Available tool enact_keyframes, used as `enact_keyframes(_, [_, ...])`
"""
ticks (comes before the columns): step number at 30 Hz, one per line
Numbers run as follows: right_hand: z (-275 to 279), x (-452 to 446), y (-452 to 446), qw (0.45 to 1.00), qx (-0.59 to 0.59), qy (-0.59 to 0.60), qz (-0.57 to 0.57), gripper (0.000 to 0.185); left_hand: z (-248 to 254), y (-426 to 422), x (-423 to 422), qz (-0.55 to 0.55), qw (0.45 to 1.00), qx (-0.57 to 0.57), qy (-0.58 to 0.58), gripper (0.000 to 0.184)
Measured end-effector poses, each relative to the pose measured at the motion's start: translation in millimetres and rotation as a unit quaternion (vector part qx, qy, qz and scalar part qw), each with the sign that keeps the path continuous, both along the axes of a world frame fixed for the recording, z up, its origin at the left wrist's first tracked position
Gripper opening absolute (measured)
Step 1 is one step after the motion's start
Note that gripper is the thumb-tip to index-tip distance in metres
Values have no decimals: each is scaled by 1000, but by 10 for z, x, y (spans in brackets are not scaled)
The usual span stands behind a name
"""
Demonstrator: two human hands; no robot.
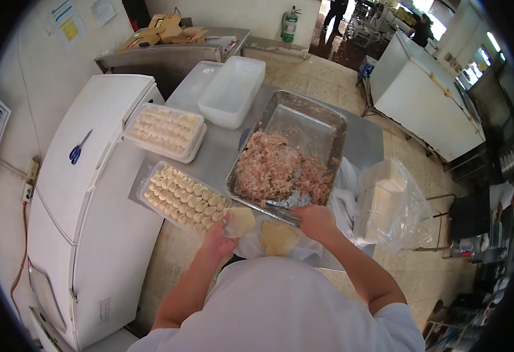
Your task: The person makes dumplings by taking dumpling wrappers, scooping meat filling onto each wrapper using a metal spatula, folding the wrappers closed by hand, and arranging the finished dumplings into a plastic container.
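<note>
My left hand (217, 239) is closed on a pale square dumpling wrapper (242, 221), held up near the table's front edge. My right hand (315, 222) grips a flat metal utensil (284, 215) at the near rim of a deep metal pan (322, 115); its exact kind is unclear. Inside the pan lies a heap of raw minced meat filling (271, 167) with green bits, mostly toward the near side. More wrappers (278, 236) rest on plastic in front of me, between my hands. Left of the pan, rows of folded dumplings (183, 196) fill a clear plastic tray.
A stacked container of dumplings (166, 130) and white plastic bins (232, 94) stand at the back left. Bagged wrapper stacks (380, 199) are at the right. A white freezer (90, 176) with blue scissors (80, 149) borders the left. Two people are in the background.
</note>
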State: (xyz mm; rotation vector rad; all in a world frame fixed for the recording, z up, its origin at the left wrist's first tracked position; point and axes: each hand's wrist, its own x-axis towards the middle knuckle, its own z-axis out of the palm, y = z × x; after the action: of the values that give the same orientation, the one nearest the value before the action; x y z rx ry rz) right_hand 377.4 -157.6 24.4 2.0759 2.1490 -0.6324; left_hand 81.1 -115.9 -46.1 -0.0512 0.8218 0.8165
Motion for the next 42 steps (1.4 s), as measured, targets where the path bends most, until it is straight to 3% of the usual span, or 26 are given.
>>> enact_keyframes(2, [226,-72,63,997,-59,-37,-35,42,24,1,-63,-11,1000,4,-6,39])
enact_keyframes(5, [-28,-153,40,998,-38,-2,-42,46,-98,15,-108,8,1000,27,-5,39])
enact_keyframes(8, [-101,-106,20,996,-9,73,-47,45,107,34,-114,28,998,54,-3,37])
enact_keyframes(11, [-389,152,30,969,-15,241,-58,44,172,88,-169,53,995,68,-58,37])
enact_keyframes(14, [-201,222,30,986,-19,152,-70,41,32,142,-236,56,992,52,-99,38])
enact_keyframes(17, [133,72,34,997,-32,17,-73,38,117,168,-208,69,995,50,-58,40])
enact_keyframes(20, [-48,-19,17,998,-22,10,-62,36,273,160,-139,50,995,70,-58,41])
enact_keyframes(23, [-205,31,32,992,-16,105,-67,36,94,166,-171,56,990,60,-117,42])
enact_keyframes(26, [-477,189,81,963,-41,257,-72,36,138,162,-144,63,993,57,-81,43])
enact_keyframes(32, [-287,-53,76,983,65,154,-70,33,147,182,-194,58,993,65,-76,42])
enact_keyframes(35, [-264,-198,124,990,34,127,-51,31,122,187,-205,47,993,72,-78,42])
enact_keyframes(38, [-376,-122,188,979,59,191,-28,28,68,199,-183,82,995,43,-26,42])
enact_keyframes(42, [-462,28,193,939,-27,335,-71,27,93,244,-121,68,995,60,-26,43])
